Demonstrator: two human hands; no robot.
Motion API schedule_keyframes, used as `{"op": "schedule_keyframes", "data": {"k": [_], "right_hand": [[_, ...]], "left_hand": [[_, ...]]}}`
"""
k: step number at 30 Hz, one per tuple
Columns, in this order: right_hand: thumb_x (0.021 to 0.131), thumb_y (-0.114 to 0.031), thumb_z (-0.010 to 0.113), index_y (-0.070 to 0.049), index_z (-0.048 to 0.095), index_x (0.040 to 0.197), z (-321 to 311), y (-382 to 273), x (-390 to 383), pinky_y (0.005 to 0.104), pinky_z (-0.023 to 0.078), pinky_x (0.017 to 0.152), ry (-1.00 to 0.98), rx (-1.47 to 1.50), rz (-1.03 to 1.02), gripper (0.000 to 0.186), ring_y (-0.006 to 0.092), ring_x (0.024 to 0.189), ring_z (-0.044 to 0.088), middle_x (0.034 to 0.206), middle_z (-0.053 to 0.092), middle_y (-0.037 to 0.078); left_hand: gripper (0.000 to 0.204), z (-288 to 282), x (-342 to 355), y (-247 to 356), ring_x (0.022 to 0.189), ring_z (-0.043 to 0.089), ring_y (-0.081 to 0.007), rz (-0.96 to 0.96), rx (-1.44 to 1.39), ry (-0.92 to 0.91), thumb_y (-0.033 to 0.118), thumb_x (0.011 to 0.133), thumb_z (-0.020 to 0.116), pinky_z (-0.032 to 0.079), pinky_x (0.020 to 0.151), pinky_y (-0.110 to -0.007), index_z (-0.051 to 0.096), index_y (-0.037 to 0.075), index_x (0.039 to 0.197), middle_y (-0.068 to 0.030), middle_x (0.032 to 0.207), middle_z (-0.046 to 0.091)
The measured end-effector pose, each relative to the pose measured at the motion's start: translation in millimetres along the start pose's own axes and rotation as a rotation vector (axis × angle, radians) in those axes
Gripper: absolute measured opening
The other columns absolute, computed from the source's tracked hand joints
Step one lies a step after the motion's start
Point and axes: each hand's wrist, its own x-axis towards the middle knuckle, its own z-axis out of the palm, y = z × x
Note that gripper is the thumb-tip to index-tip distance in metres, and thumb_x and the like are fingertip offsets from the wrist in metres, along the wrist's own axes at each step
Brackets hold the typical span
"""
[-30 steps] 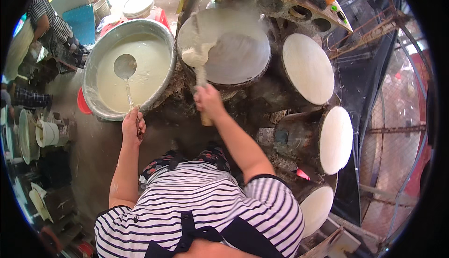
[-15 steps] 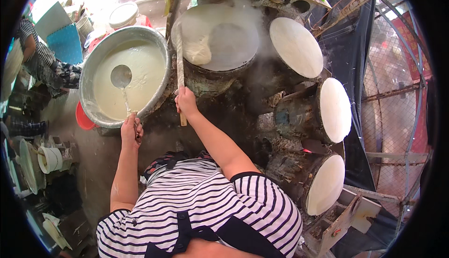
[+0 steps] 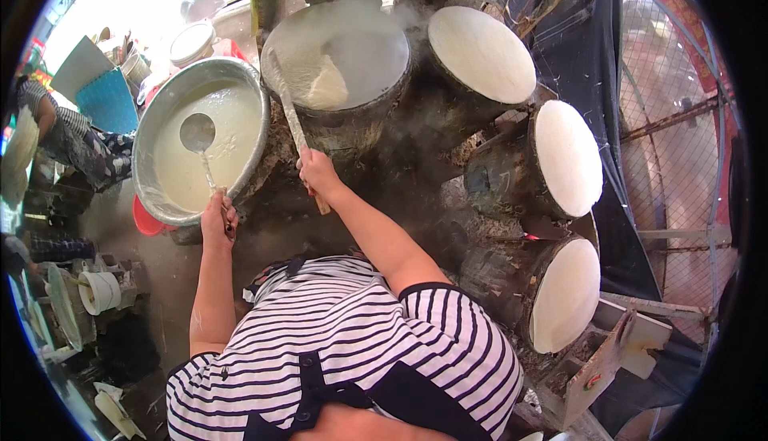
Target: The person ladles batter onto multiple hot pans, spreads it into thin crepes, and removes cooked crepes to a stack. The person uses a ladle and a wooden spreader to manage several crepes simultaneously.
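- The broad metal basin [image 3: 258, 101], on the person's left, holds pale, creamy batter; full like this, it looks heavy and prone to slopping, so any lifting would call for both rims.
- Right of it, the steaming round griddle [image 3: 372, 53] is probably hot, best left untouched by bare skin.
- Three drum stoves with white round tops curve down the right: a far one [image 3: 482, 55], a middle one [image 3: 568, 159] and a near one [image 3: 565, 295].
- The long, batter-smeared paddle [image 3: 290, 113] reaches over the griddle's left edge; it seems light and stiff, slippery where coated, best gripped at the bare lower end.
- The round-headed ladle [image 3: 198, 132] lies over the basin; whether it touches the batter I cannot tell. Its weight likely sits in the head, making the handle's end the sound hold.
- A soft batter mound [image 3: 329, 85] sits on the griddle.
- Hands: the left [image 3: 219, 221] is closed around the ladle's handle, the right [image 3: 318, 175] around the paddle's shaft.
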Motion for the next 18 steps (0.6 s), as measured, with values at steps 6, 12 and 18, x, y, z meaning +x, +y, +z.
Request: {"op": "schedule_keyframes", "data": {"k": [6, 12, 18], "right_hand": [[0.094, -0.042, 0.036, -0.006, 0.048, 0.076, -92.0, -10.8, -17.5, 0.0303, 0.031, 0.031, 0.062, 0.141, 0.209, 0.043, 0.0124, 0.032, 0.034, 0.048, 0.039, 0.002], [0.094, -0.043, 0.036, -0.002, 0.050, 0.079, -112.7, -17.2, -35.4, 0.0303, 0.033, 0.031, 0.033, 0.282, 0.226, 0.046, 0.0128, 0.033, 0.036, 0.051, 0.042, 0.003], [0.093, -0.040, 0.038, -0.004, 0.052, 0.072, -115.5, -7.0, -15.8, 0.0305, 0.035, 0.032, -0.030, -0.333, -0.092, 0.044, 0.0153, 0.034, 0.040, 0.051, 0.045, 0.004]], "left_hand": [[0.015, 17.3, -2.3, -0.1, 0.046, 0.042, -0.0075, 0.028, 0.017, 0.002, 0.024, 0.091, 0.055, 0.032, 0.035, -0.021, 0.053, 0.009, 0.094, 0.0012, 0.067, 0.049], [0.015, 41.7, -3.3, -11.9, 0.045, 0.041, -0.0071, 0.023, 0.014, -0.012, 0.025, 0.091, 0.055, 0.032, 0.035, -0.020, 0.052, 0.010, 0.094, 0.0016, 0.067, 0.049], [0.016, 61.4, -8.4, -14.5, 0.046, 0.041, -0.0077, 0.050, -0.043, 0.038, 0.025, 0.092, 0.054, 0.032, 0.035, -0.021, 0.050, 0.010, 0.091, 0.0008, 0.066, 0.047]]}}
